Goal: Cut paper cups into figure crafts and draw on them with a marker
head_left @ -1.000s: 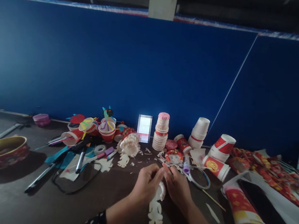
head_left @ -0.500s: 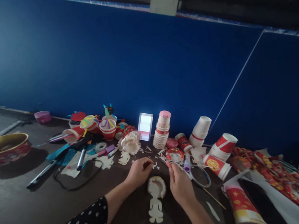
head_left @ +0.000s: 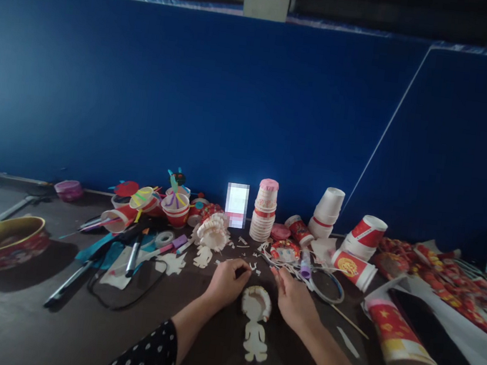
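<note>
My left hand [head_left: 228, 281] is closed, thumb and forefinger pinched together beside several white paper scraps [head_left: 253, 268]. Anything between those fingertips is too small to make out. Opposite it, my right hand [head_left: 294, 295] is also pinched, and what it holds, if anything, is hidden. Between my wrists a white paper figure [head_left: 255, 341] lies flat on the dark table, its head ringed by curled paper strips [head_left: 264, 305]. A similar figure with a curled paper top [head_left: 213, 235] sits beyond my left hand.
Stacked paper cups [head_left: 263, 214] stand behind my hands. On the left are a gold-rimmed bowl [head_left: 0, 244], a marker [head_left: 132, 258] and decorated cups [head_left: 175, 209]. To the right are a glue stick [head_left: 305, 265], a tape ring [head_left: 342, 295], a red cup [head_left: 399, 341] and a dark phone [head_left: 436, 345].
My hands stay in nearly the same place, with small finger movements. The view has tilted slightly; the paper figure stays put.
</note>
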`<control>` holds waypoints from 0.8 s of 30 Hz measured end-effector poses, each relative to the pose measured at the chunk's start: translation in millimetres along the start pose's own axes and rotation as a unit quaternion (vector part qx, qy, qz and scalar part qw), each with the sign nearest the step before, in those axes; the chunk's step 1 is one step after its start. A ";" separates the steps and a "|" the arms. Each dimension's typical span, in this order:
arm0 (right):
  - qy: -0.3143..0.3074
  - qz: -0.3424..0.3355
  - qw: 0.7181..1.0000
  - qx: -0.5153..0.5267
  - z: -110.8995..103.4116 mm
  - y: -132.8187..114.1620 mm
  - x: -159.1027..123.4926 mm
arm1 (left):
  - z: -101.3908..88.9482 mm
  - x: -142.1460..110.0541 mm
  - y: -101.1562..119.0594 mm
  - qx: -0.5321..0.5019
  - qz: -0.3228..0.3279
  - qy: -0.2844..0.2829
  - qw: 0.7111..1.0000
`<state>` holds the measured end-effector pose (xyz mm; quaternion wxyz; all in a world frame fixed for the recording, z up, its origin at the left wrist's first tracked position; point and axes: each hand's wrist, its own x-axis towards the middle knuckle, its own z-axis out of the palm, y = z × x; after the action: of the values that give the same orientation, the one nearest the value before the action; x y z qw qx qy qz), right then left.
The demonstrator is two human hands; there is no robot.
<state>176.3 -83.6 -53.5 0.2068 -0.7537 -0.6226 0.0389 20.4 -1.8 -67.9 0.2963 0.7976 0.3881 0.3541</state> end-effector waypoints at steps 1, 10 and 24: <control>0.002 0.005 1.000 -0.001 0.2 -0.3 -0.2 | 0.2 -0.2 0.0 0.003 0.000 -0.001 1.000; 0.010 0.008 1.000 0.006 3.3 1.4 -1.2 | -1.7 0.6 0.6 0.005 -0.006 -0.001 1.000; 0.031 -0.007 0.998 0.054 3.8 7.9 -1.0 | 0.7 -2.5 -0.5 0.206 0.008 -0.074 0.976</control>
<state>182.2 -84.6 -60.0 0.2666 -0.7382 -0.6179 0.0477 19.7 -3.7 -69.5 0.1513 0.8685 0.4235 0.2085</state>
